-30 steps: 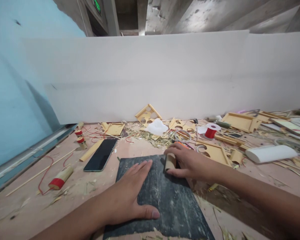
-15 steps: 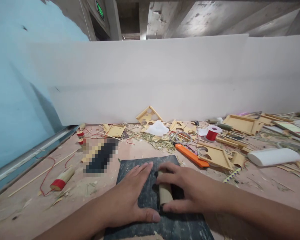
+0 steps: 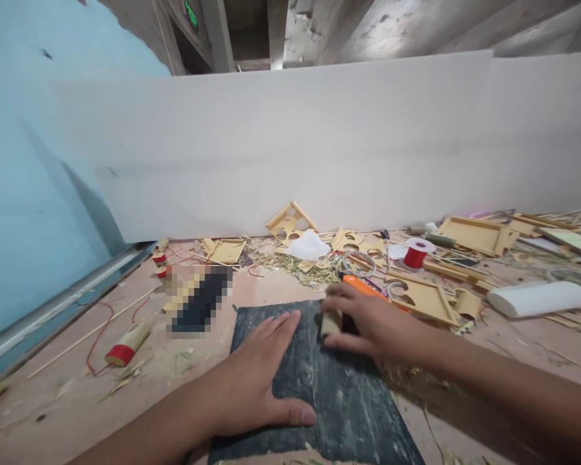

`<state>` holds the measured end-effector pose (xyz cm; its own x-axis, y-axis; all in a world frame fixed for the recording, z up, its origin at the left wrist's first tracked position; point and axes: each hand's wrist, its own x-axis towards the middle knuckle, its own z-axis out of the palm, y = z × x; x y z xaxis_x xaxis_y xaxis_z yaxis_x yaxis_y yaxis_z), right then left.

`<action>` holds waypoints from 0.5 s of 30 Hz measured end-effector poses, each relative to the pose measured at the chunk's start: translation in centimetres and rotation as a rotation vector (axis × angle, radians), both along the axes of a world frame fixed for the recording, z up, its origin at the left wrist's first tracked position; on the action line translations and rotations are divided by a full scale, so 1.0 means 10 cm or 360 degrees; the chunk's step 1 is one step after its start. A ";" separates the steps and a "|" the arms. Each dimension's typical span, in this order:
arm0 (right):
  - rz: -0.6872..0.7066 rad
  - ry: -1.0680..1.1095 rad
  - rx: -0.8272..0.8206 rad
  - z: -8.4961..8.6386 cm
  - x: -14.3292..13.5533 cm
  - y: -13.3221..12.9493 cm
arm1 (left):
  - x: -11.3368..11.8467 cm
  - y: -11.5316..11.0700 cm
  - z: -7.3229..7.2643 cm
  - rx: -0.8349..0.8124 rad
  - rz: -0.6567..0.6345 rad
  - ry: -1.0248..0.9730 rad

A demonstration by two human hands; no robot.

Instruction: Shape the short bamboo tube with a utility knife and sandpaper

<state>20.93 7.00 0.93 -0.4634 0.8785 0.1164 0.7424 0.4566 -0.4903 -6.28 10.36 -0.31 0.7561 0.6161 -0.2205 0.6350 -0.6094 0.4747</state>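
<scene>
A dark, scuffed sheet [image 3: 339,400] lies flat at the bottom centre. My left hand [image 3: 266,374] rests spread on its left part, thumb stretched to the right, holding nothing. Near the sheet's upper right edge, my right hand [image 3: 363,323] has its fingers curled round a short tan bamboo tube [image 3: 331,323]. Part of the tube is hidden by the fingers. Just behind that hand is an orange cutter [image 3: 361,284], its lower part covered by the hand.
Bamboo shavings [image 3: 305,268], a white crumpled piece [image 3: 308,245], a red spool [image 3: 415,254], wooden frames [image 3: 477,236] and a white roll [image 3: 542,299] lie beyond. A red-banded bamboo tube [image 3: 127,343] with red cord lies left. A white panel [image 3: 290,148] stands behind.
My right hand has moved away from me and slightly right with the tube, uncovering more of the dark sheet. My left hand has stayed spread on it.
</scene>
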 end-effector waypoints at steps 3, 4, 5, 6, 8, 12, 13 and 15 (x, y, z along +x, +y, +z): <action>0.0340 0.0101 -0.0107 -0.01 -0.04 -0.03 | 0.00 0.01 0.01 -0.0006 -0.0017 0.0018; 0.0352 0.0110 -0.0112 -0.02 -0.03 -0.02 | 0.01 0.01 0.01 -0.0013 -0.0014 0.0035; 0.0281 0.0096 -0.0087 -0.02 -0.02 0.00 | 0.01 0.01 0.02 -0.0019 -0.0005 0.0052; 0.0157 0.0061 -0.0045 -0.02 0.01 0.01 | 0.02 0.00 0.02 -0.0024 0.0006 0.0072; -0.0026 -0.0011 0.0014 -0.02 0.04 0.04 | 0.02 0.00 0.04 -0.0029 0.0019 0.0103; 0.0263 0.0037 -0.0116 0.02 0.02 -0.03 | 0.02 0.00 0.06 -0.0022 -0.0016 0.0132; 0.0337 0.0077 -0.0147 0.03 0.00 -0.06 | 0.02 0.01 0.06 -0.0014 -0.0024 0.0131; 0.0375 0.0146 -0.0163 0.03 -0.02 -0.08 | 0.01 0.01 0.05 0.0012 -0.0040 0.0106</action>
<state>20.69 6.17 1.25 -0.6479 0.7572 0.0832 0.5722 0.5559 -0.6030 -6.15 10.46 0.20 0.7554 0.5988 -0.2661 0.6493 -0.6291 0.4274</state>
